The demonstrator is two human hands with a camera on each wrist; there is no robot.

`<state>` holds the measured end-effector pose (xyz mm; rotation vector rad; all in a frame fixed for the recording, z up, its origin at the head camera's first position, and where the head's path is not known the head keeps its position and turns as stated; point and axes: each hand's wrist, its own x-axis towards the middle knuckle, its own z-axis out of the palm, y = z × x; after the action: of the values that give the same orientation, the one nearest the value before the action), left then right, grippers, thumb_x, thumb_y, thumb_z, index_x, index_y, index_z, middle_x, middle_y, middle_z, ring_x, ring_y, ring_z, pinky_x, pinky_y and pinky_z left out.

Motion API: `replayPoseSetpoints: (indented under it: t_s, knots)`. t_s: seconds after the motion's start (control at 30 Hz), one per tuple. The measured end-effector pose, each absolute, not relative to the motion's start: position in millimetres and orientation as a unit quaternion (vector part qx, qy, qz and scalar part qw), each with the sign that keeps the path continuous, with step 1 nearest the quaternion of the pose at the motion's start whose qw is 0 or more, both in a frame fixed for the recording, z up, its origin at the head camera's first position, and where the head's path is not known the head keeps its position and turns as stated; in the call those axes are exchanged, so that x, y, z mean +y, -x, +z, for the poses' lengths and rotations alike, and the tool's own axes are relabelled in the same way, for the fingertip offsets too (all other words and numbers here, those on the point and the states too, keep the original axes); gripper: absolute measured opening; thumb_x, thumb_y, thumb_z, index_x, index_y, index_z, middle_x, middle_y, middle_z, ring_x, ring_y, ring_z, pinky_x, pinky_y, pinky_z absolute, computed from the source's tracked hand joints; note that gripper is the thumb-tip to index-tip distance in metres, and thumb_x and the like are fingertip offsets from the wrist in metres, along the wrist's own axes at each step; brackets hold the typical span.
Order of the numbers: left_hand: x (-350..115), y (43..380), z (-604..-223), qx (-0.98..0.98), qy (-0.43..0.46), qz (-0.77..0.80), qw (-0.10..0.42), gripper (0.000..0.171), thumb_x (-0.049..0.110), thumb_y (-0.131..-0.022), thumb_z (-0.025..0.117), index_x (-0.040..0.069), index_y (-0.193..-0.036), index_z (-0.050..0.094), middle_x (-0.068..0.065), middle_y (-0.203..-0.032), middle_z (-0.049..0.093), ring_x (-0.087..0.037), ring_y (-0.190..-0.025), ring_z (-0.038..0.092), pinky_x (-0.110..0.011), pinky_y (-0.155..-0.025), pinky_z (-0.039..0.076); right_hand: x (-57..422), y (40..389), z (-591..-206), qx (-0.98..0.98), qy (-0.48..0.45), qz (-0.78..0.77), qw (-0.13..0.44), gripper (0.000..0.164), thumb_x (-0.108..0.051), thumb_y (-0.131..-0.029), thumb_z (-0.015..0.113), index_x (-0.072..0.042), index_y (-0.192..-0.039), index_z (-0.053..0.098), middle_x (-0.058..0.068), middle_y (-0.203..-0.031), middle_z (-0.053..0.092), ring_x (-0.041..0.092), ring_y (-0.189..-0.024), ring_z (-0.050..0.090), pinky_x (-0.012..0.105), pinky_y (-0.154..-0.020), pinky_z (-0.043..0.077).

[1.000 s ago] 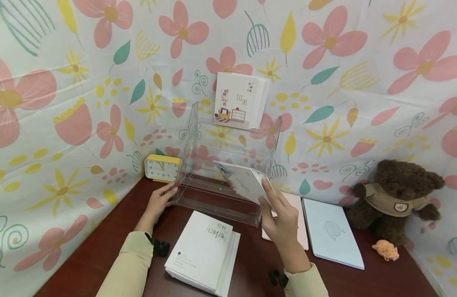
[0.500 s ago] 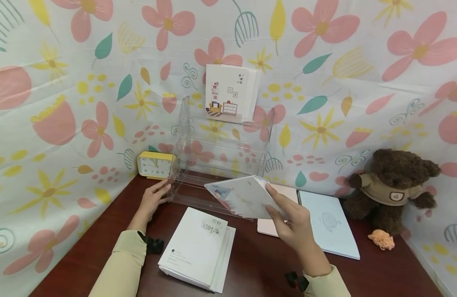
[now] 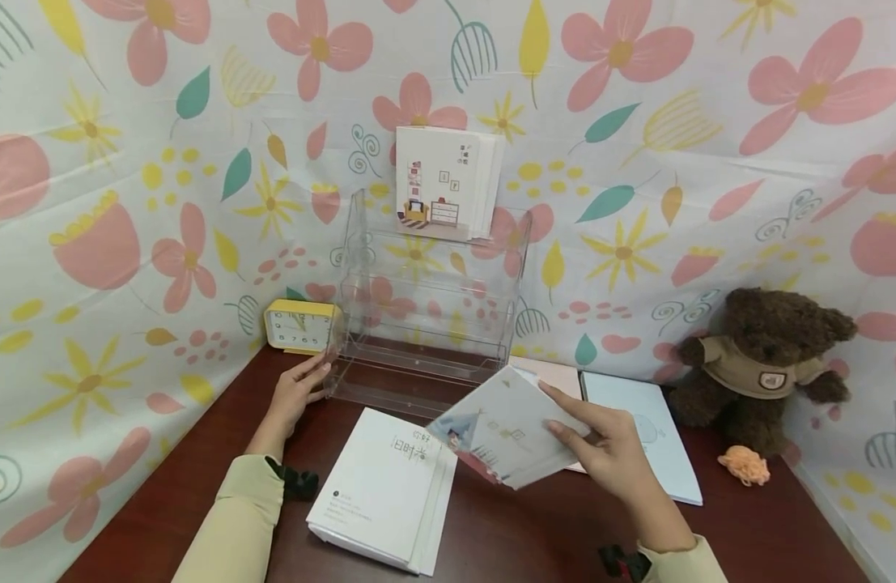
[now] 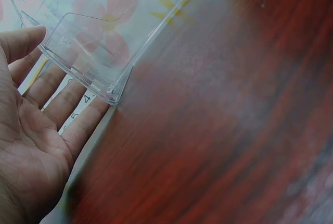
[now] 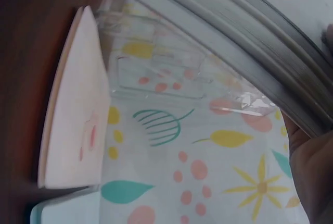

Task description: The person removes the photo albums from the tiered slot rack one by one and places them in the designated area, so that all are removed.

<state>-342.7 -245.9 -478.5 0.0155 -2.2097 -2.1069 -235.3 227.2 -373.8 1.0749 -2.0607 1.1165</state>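
Note:
My right hand (image 3: 613,445) pinches a small stack of square white books (image 3: 524,429) at the right edge, thumb and fingers on opposite faces. The top cover has a blue and red drawing, and in the right wrist view the layered edges of the books (image 5: 223,41) show. They are tilted in front of a clear tiered display rack (image 3: 418,356). At the rack's lower left side lies my left hand (image 3: 296,397); the left wrist view shows its fingers (image 4: 83,127) extended along the outside of the clear side panel, thumb at the edge.
White books (image 3: 382,486) lie stacked on the dark table. More books (image 3: 443,182) stand on the rack's top tier. Behind my left hand is a yellow clock (image 3: 299,325). A pink notebook (image 5: 78,109), blue notebook (image 3: 669,445), teddy bear (image 3: 764,364) and orange clump (image 3: 744,465) are at right.
My right hand has moved right and down with the books, away from the rack, turning their cover more toward the head camera. The left hand stays beside the rack. The head view has shifted slightly.

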Motion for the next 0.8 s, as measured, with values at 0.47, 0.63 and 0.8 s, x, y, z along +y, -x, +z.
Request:
replayPoseSetpoints:
  t_s: [0.47, 0.63, 0.8]
  knots:
    - [-246.6, 341.6, -475.2, -0.723, 0.002, -0.689, 0.043, 0.068, 0.044, -0.1, 0.062, 0.012, -0.156, 0.039, -0.011, -0.159, 0.036, -0.032, -0.139, 0.044, -0.044, -0.102, 0.051, 256.3, 243.6, -386.7, -0.8, -0.343, 0.458, 0.183, 0.05, 0.005, -0.09, 0.071, -0.007, -0.139, 0.062, 0.01, -0.106, 0.075, 0.013, -0.073, 0.074, 0.025, -0.053, 0.057]
    - [-247.1, 341.8, -474.8, -0.721, -0.007, -0.692, 0.035, 0.065, 0.04, -0.102, 0.06, 0.014, -0.156, 0.037, -0.011, -0.161, 0.032, -0.033, -0.141, 0.041, -0.046, -0.105, 0.048, 261.4, 250.3, -394.5, -0.789, -0.319, 0.499, 0.162, 0.049, 0.006, -0.093, 0.068, -0.003, -0.14, 0.06, 0.017, -0.102, 0.075, 0.017, -0.072, 0.074, 0.031, -0.053, 0.059]
    - [-245.1, 343.3, -475.9, -0.715, -0.008, -0.698, 0.027, 0.061, 0.033, -0.104, 0.058, 0.013, -0.157, 0.035, -0.012, -0.162, 0.029, -0.034, -0.142, 0.039, -0.049, -0.107, 0.045, 263.0, 257.5, -416.6, -0.766, -0.289, 0.564, 0.109, 0.045, 0.005, -0.095, 0.064, 0.004, -0.14, 0.057, 0.01, -0.106, 0.075, 0.018, -0.067, 0.072, 0.035, -0.052, 0.059]
